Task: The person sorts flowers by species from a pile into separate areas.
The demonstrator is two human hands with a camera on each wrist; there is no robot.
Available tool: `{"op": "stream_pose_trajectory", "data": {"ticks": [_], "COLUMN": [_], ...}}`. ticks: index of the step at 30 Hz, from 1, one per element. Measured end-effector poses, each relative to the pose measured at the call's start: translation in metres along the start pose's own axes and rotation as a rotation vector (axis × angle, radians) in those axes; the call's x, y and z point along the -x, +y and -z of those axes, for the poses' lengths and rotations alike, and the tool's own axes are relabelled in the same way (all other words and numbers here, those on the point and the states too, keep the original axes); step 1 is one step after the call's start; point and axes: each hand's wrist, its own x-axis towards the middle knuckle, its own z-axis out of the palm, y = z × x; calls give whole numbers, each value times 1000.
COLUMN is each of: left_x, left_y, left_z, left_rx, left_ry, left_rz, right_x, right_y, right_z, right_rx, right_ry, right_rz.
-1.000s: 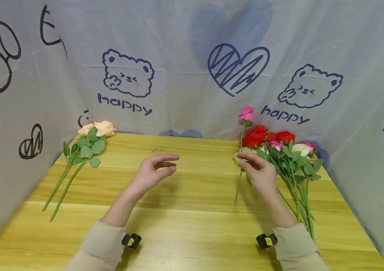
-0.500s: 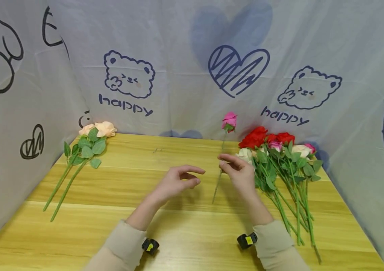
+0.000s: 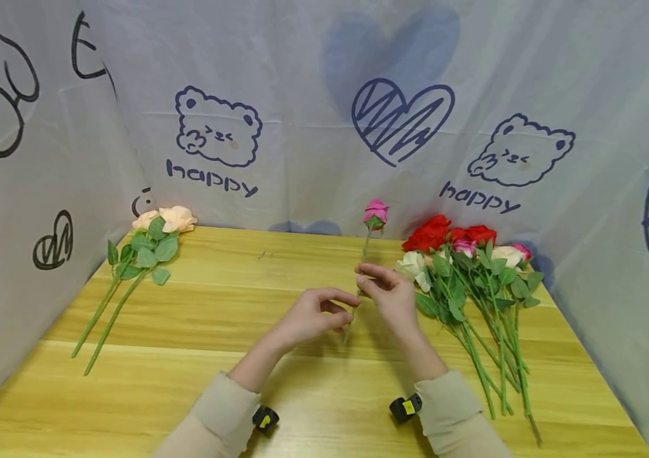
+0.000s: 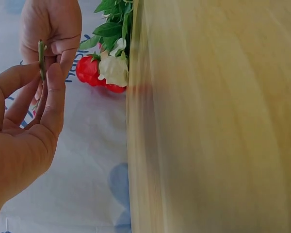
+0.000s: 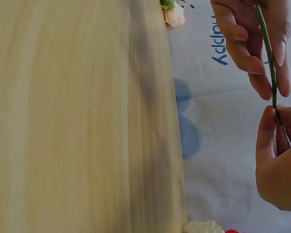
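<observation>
A single pink rose [image 3: 376, 212] stands tilted above the table, its bloom up and its thin green stem [image 5: 266, 43] slanting down toward the left. My right hand [image 3: 395, 304] pinches the stem around its middle between thumb and fingertips. Lower down, my left hand [image 3: 311, 318] has its thumb and fingers on either side of the stem near its cut end. Small gaps show between these fingers and the stem in the right wrist view. Seen from the left wrist, the stem's end [image 4: 41, 48] points up between the left fingertips, with the right hand [image 4: 51, 22] behind it.
Two peach roses [image 3: 177, 219] with leafy stems lie at the table's left. A pile of red [image 3: 427, 234], white [image 3: 414, 267] and pink roses lies at the right, stems toward the front. A printed cloth [image 3: 307, 146] hangs behind the wooden table [image 3: 232, 267].
My right hand has carried the pink rose leftward from beside the pile. My left hand has come rightward to the lower stem. The other flowers lie as before.
</observation>
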Motion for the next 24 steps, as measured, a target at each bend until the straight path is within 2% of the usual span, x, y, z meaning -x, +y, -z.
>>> {"op": "stream_pose_trajectory", "data": {"ticks": [7,16,24], "left_x": [1,5,10], "left_y": [-3,-7,-8], "left_z": [-1,0,4], "left_rx": [-17,-20,-30], "left_ry": [31,24,31], "left_rz": [33,67,56], "right_x": [0,1,0], "right_y": [5,10,9], "right_z": [-3,-3,0], "right_rx": [2,29,47], "right_ry": [-9,-53,-116], "right_rz": [0,-36,-27]}}
